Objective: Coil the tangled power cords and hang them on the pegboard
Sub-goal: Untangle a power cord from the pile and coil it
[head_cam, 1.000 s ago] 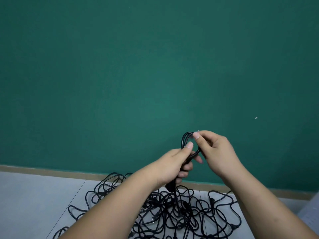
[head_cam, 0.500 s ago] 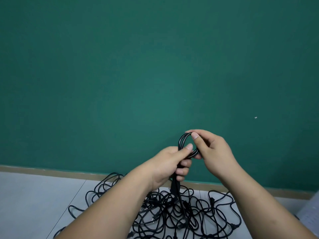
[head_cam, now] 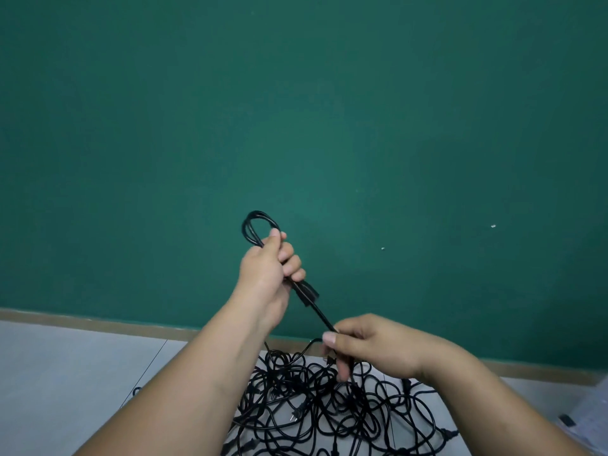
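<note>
My left hand [head_cam: 268, 273] grips a small coil of black power cord [head_cam: 255, 227], raised in front of the green wall; loops stick out above my fist and a black plug end [head_cam: 309, 292] hangs just below it. From there the cord runs taut down and to the right into my right hand [head_cam: 368, 343], which pinches it between thumb and fingers. Below both hands a tangled pile of black cords [head_cam: 329, 406] with several plugs lies on the pale floor. No pegboard is in view.
A plain green wall [head_cam: 296, 110] fills most of the view, with a tan baseboard [head_cam: 98, 320] along its foot. Grey floor tiles [head_cam: 65, 373] lie to the left. A pale object with a black piece [head_cam: 567, 419] sits at the far right edge.
My left hand has lifted the coil up and to the left. My right hand has left the coil's loops and dropped down the cord, now pinching it near the pile.
</note>
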A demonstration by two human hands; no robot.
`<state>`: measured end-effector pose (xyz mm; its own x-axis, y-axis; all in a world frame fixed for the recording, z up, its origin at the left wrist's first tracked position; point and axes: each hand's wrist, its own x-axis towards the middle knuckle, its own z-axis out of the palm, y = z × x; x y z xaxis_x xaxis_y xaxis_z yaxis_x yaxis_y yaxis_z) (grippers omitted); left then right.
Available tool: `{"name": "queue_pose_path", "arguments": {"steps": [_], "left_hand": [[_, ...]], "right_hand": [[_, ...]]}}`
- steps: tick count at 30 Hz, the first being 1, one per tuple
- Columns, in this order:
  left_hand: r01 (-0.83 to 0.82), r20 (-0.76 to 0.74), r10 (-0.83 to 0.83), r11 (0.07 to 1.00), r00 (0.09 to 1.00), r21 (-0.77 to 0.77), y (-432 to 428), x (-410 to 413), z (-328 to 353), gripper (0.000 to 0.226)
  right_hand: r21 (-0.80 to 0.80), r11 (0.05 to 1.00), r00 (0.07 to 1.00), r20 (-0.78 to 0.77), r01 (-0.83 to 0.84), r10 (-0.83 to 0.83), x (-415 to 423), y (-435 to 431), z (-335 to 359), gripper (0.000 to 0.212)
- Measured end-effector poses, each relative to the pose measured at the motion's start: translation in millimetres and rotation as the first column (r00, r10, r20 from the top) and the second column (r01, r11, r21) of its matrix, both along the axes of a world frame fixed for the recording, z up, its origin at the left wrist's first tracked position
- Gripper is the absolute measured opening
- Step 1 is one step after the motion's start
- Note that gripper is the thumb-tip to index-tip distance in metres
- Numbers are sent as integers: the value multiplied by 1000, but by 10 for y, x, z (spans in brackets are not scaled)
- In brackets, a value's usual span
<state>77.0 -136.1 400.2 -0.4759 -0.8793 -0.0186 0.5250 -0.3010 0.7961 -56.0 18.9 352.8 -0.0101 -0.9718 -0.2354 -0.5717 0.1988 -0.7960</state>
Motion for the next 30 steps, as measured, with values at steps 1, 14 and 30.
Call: {"name": "queue_pose_path", "arguments": {"steps": [1,14,30], "left_hand": [[-54,-18,54,999,998,6,-82,53,34,23],[26,404,179,892,897,-452,-194,284,-101,23],[600,536,-374,724,756,-341,558,-142,-222,17]], "right_hand": [[6,1000,1000,-26,-10,10,-35,-2,-6,41],[-559,622,835,399,549,-379,-50,-20,390,22],[-640,441,734,303,629,-608,37,-6,397,21]]}}
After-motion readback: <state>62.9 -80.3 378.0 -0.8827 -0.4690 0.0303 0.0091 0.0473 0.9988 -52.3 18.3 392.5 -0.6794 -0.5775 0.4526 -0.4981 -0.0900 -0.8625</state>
